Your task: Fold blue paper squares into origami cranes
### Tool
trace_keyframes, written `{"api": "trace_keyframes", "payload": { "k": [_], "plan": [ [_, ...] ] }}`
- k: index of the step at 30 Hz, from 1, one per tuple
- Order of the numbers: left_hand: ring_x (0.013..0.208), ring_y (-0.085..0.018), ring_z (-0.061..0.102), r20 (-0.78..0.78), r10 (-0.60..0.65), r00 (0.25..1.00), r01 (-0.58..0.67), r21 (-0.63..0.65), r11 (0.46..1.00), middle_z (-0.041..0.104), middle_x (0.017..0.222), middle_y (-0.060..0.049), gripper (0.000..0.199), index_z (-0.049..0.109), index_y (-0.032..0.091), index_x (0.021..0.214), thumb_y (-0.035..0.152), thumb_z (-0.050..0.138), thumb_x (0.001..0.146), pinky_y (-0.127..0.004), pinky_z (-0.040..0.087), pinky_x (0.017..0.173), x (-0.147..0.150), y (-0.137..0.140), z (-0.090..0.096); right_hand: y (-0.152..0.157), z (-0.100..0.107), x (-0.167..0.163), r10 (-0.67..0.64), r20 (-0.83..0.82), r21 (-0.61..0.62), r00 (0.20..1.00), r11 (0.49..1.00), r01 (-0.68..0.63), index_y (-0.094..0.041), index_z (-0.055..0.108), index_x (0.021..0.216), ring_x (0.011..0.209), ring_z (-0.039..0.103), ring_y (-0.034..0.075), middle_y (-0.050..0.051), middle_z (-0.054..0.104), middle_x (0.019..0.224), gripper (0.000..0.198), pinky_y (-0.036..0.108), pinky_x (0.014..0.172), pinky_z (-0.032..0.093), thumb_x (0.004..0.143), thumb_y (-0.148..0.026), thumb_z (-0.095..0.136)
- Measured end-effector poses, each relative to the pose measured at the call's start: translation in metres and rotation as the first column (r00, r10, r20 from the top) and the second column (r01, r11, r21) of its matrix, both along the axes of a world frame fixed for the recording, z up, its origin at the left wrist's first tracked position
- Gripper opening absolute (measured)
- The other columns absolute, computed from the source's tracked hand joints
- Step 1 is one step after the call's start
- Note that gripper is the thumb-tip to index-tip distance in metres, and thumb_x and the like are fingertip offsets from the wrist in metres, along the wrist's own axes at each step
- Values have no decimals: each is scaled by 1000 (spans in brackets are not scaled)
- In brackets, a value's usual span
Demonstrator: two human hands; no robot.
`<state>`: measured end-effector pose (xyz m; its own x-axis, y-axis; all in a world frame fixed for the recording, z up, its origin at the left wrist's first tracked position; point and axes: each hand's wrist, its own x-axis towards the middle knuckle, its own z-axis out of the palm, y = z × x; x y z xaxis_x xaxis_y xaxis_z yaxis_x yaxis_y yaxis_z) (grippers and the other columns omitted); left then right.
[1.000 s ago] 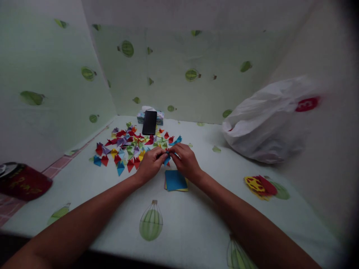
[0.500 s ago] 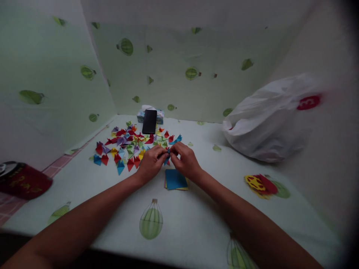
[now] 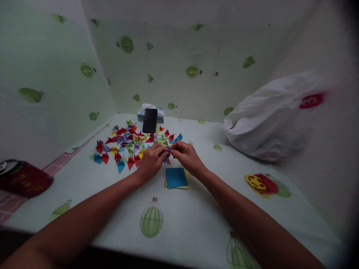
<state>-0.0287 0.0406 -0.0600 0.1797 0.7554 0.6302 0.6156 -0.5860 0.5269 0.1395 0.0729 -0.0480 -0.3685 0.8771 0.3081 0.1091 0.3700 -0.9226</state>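
Note:
Between my fingertips is a small blue folded paper (image 3: 167, 153), mostly hidden by the fingers. My left hand (image 3: 152, 160) is closed, with thumb and fingers pinching it from the left. My right hand (image 3: 187, 157) pinches its right side with thumb and forefinger. Just below the hands lies a stack of square paper sheets (image 3: 176, 178), blue on top with yellow edges showing beneath. Beyond and left of my hands spreads a pile of folded paper pieces (image 3: 130, 142) in red, blue, yellow, green and purple.
A black phone (image 3: 150, 120) leans on a tissue box (image 3: 160, 115) at the back. A dark red can (image 3: 26, 179) lies at the left edge. On the right are a white plastic bag (image 3: 263, 123) and yellow and red cutouts (image 3: 259, 184). Balloon-print cloth covers the table (image 3: 123, 220).
My right hand has shifted slightly to the right, and its fingertips sit a little further from the left ones. The whole view has tilted slightly; the blue paper stays between my hands.

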Motion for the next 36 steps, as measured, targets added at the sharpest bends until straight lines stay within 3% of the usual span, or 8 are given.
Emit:
{"api": "trace_keyframes", "payload": {
  "k": [5, 18, 29, 36],
  "plan": [
    [77, -17, 61, -12, 19, 1000, -19, 13, 1000, 64, 81, -3, 14, 65, 18, 83, 20, 56, 94, -29, 48, 73, 0, 0, 0, 0, -2, -2, 49, -152, -149, 987, 986, -72, -19, 58, 72, 64, 50, 13, -2, 57, 67, 14, 28, 64, 40, 75, -31, 66],
    [75, -17, 61, -2, 13, 1000, -13, 6, 1000, 64, 80, -3, 14, 64, 19, 81, 20, 57, 94, -29, 48, 72, 0, -1, 0, -3, -4, -5, 53, -335, -268, 941, 952, -149, -19, 61, 70, 60, 52, 12, -3, 59, 63, 23, 28, 62, 41, 70, -35, 77],
    [81, -18, 62, -113, 57, 992, -49, 74, 996, 64, 86, -5, 17, 64, 19, 85, 21, 51, 97, -31, 49, 75, 0, -1, -3, -3, -9, -6, 15, -444, -485, 896, 837, -254, -17, 63, 74, 59, 57, 10, -3, 62, 68, 32, 28, 65, 45, 61, -34, 87],
    [80, -18, 61, -103, 52, 993, -44, 79, 996, 64, 86, -5, 17, 63, 19, 85, 21, 52, 97, -31, 48, 74, 0, 0, -4, -2, -11, -6, 24, -456, -499, 890, 821, -278, -16, 62, 72, 59, 55, 10, -3, 59, 66, 32, 27, 63, 42, 63, -35, 86]
  ]
}}
